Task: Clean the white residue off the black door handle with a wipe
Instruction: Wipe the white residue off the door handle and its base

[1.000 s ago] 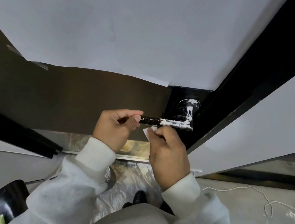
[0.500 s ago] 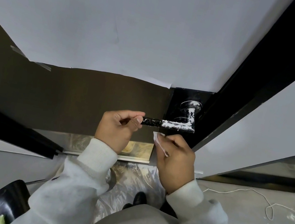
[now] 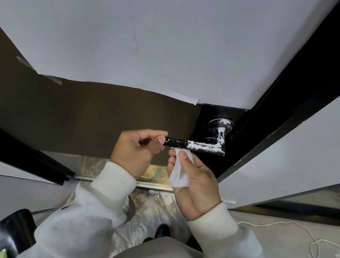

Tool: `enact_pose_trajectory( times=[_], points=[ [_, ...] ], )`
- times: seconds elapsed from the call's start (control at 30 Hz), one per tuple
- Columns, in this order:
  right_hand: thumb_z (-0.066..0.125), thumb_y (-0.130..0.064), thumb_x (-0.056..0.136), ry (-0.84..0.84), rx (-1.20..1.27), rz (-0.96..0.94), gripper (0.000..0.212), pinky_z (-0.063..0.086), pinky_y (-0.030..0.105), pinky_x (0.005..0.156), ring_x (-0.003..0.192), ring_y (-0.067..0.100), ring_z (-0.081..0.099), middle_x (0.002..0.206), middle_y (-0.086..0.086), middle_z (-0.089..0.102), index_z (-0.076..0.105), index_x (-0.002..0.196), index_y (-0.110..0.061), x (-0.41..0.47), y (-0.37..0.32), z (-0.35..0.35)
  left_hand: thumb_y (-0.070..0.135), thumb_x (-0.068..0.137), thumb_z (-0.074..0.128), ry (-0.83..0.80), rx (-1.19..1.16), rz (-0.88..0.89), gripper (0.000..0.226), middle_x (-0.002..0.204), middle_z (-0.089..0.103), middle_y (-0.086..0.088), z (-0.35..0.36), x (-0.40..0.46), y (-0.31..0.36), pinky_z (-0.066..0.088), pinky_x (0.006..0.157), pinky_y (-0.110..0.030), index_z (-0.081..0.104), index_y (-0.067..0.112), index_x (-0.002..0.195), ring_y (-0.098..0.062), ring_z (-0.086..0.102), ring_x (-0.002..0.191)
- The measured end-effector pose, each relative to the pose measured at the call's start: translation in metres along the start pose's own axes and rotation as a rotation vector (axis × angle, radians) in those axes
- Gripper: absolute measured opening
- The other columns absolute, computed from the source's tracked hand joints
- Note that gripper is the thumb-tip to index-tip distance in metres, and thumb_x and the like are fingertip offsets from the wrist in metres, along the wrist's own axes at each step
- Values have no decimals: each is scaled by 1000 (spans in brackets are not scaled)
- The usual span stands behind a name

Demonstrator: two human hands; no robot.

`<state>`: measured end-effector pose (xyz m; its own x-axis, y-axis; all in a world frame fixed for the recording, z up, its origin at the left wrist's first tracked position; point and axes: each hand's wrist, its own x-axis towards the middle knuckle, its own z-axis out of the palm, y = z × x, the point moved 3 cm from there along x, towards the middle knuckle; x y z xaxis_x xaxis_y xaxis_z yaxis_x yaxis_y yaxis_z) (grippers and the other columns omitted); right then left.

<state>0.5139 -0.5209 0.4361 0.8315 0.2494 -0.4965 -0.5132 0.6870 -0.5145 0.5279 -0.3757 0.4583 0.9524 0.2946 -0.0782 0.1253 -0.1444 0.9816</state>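
Black door handle (image 3: 195,146) projects level from the dark door edge, lever pointing left. White residue (image 3: 203,148) coats the lever's right half and the neck above; the left end is mostly black.

Left hand (image 3: 135,150): grip pinches the lever's free left end between thumb and forefinger.

Right hand (image 3: 195,180): just below the handle, not touching it. Grip curled round a white wipe (image 3: 180,169), thumb pressing it against the fingers; the wipe's top edge sits just under the lever's left half.

White cord (image 3: 296,230) on the floor, well right of the handle.
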Motion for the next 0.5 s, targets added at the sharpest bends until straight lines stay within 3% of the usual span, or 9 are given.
enact_pose_trajectory(
  times=[0.17, 0.4, 0.5],
  points=[
    [63, 3, 88, 52, -51, -85, 6, 56, 23, 64, 66, 15, 65, 77, 11, 68, 69, 90, 3, 6, -1, 6, 11, 90, 69, 2, 9, 8, 16, 81, 77, -7, -1, 1, 3, 60, 83, -44, 77, 24, 93, -27, 74, 80],
    [70, -9, 87, 212, -157, -219, 22, 52, 28, 59, 61, 15, 61, 68, 5, 67, 76, 67, -15, 3, 8, 10, 12, 89, 70, 16, -13, 3, 19, 80, 77, -8, -1, 1, 2, 60, 80, -42, 78, 30, 88, -28, 73, 77],
    [70, -11, 89, 178, -279, -286, 23, 51, 28, 62, 64, 15, 60, 67, 4, 67, 77, 67, -16, -10, 1, 14, 13, 89, 70, 20, 13, 15, 18, 81, 77, -7, -1, 0, 1, 59, 81, -40, 78, 29, 90, -28, 72, 77]
  ],
)
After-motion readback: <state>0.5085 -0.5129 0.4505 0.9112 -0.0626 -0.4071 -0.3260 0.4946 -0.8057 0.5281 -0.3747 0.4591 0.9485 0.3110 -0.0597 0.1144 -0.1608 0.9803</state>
